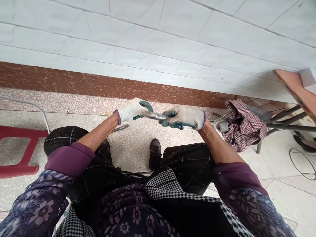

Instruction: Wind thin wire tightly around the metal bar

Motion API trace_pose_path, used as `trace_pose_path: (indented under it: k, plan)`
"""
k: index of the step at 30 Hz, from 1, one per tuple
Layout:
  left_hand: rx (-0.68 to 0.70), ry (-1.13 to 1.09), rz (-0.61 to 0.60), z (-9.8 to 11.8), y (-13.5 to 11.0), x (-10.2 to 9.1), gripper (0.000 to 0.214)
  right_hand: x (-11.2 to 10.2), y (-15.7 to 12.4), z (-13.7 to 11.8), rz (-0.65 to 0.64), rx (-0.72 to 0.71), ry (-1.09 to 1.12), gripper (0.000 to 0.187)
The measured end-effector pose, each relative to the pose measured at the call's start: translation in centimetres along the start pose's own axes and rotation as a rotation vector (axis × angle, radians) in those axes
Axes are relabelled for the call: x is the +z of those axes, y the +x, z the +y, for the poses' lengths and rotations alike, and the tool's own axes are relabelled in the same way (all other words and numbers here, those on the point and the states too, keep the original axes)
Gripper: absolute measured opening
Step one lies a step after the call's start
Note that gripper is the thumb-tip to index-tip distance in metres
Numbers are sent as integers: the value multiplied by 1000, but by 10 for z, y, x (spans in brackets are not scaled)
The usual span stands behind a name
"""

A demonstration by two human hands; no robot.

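In front of my knees, my gloved left hand (138, 110) closes round the left end of a short metal rod (156, 116). The rod's middle is shiny and ribbed, like a thread or wound wire; I cannot tell which. Its right end lies in the closed fingers of my gloved right hand (182, 117). Both gloves are white with dark green palms and purple cuffs. Below my left hand, a second ribbed metal rod (120, 128) rests on the floor, partly hidden by my forearm and leg.
A red plastic stool (27, 148) stands at the left. To the right, a checked cloth (243, 125) hangs by the legs of a wooden-topped table (293, 87). A looped cable (301, 164) lies on the speckled floor. A tiled wall (148, 46) rises close ahead.
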State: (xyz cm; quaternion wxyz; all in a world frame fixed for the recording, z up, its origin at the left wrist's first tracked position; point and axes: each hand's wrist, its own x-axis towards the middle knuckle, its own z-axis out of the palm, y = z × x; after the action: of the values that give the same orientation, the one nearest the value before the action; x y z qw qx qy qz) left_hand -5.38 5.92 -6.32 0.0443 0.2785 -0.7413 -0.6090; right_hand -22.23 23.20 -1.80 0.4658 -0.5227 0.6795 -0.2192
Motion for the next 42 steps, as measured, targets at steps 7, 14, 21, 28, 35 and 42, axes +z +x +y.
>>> trace_pose_path:
  k: [7, 14, 21, 28, 35, 42]
  plan:
    - [-193, 114, 99, -10, -7, 3, 18, 9, 42, 16, 152, 153, -547, 21]
    - [-76, -155, 97, -4, -8, 19, 16, 11, 75, 25, 346, 125, -667, 30]
    - [-37, -358, 104, -3, -11, 12, 20, 35, 82, 11, 338, 115, -825, 30]
    - [-32, -315, 55, 10, -31, 18, 17, 14, 61, 15, 390, 21, -17, 30]
    - [-76, -300, 15, -5, -16, 18, 16, 10, 49, 20, 321, -96, 329, 29]
    - [6, -78, -81, -14, -2, 11, 12, 4, 34, 29, 32, -9, 45, 34]
